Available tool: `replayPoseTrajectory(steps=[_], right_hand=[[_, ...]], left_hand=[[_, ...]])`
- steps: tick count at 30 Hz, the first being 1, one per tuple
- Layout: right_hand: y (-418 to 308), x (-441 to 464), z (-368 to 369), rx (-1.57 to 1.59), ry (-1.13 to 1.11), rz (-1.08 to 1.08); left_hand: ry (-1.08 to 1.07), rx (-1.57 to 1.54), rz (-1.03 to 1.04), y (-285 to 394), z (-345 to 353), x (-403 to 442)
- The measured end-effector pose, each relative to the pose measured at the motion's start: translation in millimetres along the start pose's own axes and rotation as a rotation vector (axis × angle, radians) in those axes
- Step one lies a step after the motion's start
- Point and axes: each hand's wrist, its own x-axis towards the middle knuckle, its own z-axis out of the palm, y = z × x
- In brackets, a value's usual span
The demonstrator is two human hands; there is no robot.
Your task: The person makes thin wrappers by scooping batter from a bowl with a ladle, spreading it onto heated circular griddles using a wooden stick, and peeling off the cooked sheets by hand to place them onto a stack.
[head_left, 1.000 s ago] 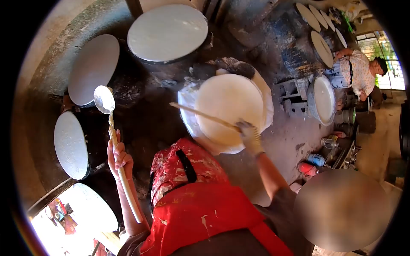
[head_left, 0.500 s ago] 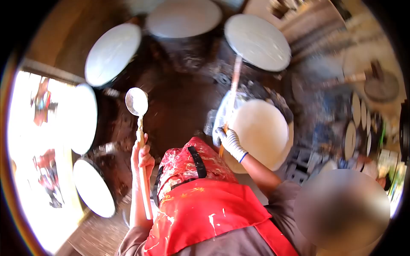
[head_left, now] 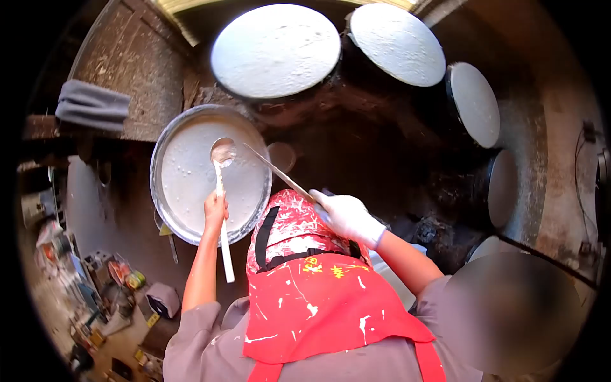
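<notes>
My bare left hand (head_left: 216, 207) is wrapped round the long pale handle of a ladle (head_left: 223, 155). Its round bowl is over a wide tub (head_left: 157, 210) of thick white liquid; I cannot tell if it touches the surface. My right hand (head_left: 351, 219), in a white glove, grips a thin wooden stick (head_left: 278, 170). The stick's far end points up and left towards the tub's right rim, close to the ladle bowl. A red apron (head_left: 331, 312) with white splashes covers my front.
Several large round white-topped vessels (head_left: 275, 51) curve from the top round to the right. A grey cloth (head_left: 93, 105) hangs at the upper left by a worn wooden board (head_left: 137, 63). Mixed clutter (head_left: 121, 274) lies at the lower left. A blurred patch covers the lower right.
My view has turned, and the tub of white liquid now lies under the ladle. The stick, earlier upright beside a white-filled container, now slants left. Both hands keep their hold.
</notes>
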Motion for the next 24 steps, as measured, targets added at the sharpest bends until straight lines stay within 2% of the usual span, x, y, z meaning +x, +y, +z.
replayPoseTrajectory(steps=[1,2,3,4,6,7,8,9,10,12,15,16,18,21,24], right_hand=[[-7,31,18,-0.036,0.020,-0.015],[-10,60,39,-0.097,-0.072,0.028],[-19,83,55,-0.323,-0.147,-0.020],[-20,98,70,-0.276,-0.159,-0.149],[-43,95,41,0.031,-0.058,-0.210],[-46,91,30,0.075,-0.020,-0.111],[-29,100,43,-0.029,0.024,-0.095],[-18,100,52,-0.083,-0.028,-0.086],[-9,101,61,-0.134,-0.077,-0.078],[-4,86,74,-0.075,-0.006,-0.174],[-10,46,35,0.001,-0.067,-0.115],[-1,33,30,0.022,-0.026,-0.191],[-3,7,2,-0.012,-0.042,-0.187],[-13,-26,-42,0.075,0.032,-0.342],[-12,-38,-53,0.123,0.264,-0.587]], left_hand=[[0.066,0.003,-0.022,-18,1,18],[0.117,0.034,-0.040,-40,8,32],[0.163,0.064,-0.053,-56,9,52],[0.175,0.043,-0.063,-67,10,68],[0.129,-0.003,-0.233,-74,25,81],[0.138,-0.016,-0.244,-75,36,80],[0.140,-0.148,-0.331,-67,48,80],[0.141,-0.273,-0.416,-63,56,75],[0.149,-0.279,-0.415,-68,55,76],[-0.323,-1.204,-0.645,-69,48,74],[-0.442,-1.338,-0.438,-37,28,19],[-0.459,-1.411,-0.351,-16,19,-5],[-0.442,-1.493,-0.217,35,-1,-50],[-0.430,-1.506,0.044,119,-19,-119],[-0.476,-1.421,0.346,174,-16,-167]])
